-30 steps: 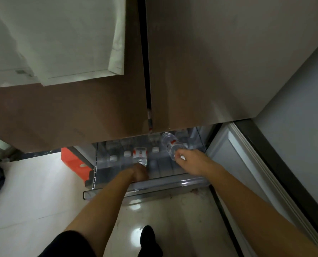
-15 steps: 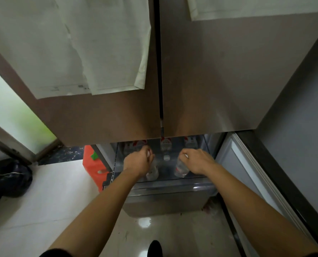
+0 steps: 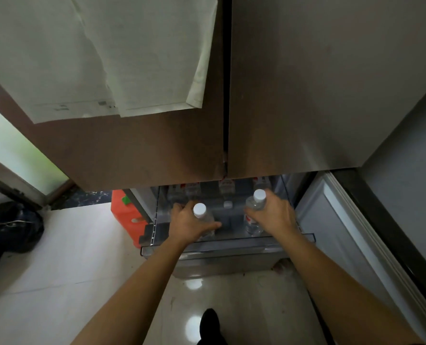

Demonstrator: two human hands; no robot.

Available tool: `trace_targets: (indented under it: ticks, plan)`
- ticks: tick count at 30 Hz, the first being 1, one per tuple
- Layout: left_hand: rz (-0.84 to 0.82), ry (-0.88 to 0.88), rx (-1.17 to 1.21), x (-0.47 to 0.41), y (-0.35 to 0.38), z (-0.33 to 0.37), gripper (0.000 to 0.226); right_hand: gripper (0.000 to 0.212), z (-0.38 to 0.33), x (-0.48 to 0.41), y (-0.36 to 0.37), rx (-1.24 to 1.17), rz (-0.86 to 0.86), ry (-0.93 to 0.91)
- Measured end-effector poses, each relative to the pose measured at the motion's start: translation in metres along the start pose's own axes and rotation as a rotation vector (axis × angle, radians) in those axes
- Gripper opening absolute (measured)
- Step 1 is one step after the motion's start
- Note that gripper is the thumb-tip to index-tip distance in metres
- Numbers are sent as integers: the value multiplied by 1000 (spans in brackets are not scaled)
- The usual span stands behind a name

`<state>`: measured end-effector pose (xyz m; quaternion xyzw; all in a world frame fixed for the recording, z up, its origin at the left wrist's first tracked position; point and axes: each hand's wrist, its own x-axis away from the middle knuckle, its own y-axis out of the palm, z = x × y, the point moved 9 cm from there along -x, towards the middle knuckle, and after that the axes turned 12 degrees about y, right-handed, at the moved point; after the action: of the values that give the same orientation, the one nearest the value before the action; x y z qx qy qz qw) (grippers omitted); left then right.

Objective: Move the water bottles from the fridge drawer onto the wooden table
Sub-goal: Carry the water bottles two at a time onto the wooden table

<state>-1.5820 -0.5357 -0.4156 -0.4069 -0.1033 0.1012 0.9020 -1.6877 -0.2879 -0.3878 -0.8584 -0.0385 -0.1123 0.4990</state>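
The fridge drawer stands pulled out below the closed upper doors. My left hand is wrapped around an upright clear water bottle with a white cap, held over the drawer's left half. My right hand grips a second white-capped water bottle over the right half. Several more bottles with red labels stand at the back of the drawer, partly hidden under the doors. The wooden table is out of sight.
The brown fridge doors fill the upper view, with white papers hanging on the left one. An orange crate sits left of the drawer, a black bag on the pale floor farther left. A grey wall closes the right.
Both hands have closed on bottles that lay or stood in the drawer and have lifted them upright, caps now showing above the fists. My view has tilted up.
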Motion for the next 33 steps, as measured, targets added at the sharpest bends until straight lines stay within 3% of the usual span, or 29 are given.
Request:
trace_targets:
  ticks: [3,5,10,18,26,30,33]
  plan:
    - [-48,13,156,-2,11,-4,85,85,-1,0,18,59,-8,1]
    - [1,39,172,-4,10,-2,76,92,4,-3,33,-113,-103,62]
    - [99,93,176,-1,2,4,57,77,1,-8,33,-222,-65,53]
    - [432,154,208,38,-62,48,51,61,-39,45,-14,-305,-41,-294]
    - [873,84,187,192,-115,74,65,64,-59,140,-51,-548,-38,-630]
    - [1034,-35,172,283,-136,63,65,73,-85,200,-33,-598,-151,-691]
    - [1169,-161,203,363,-154,44,65,69,-106,261,-14,-581,-223,-757]
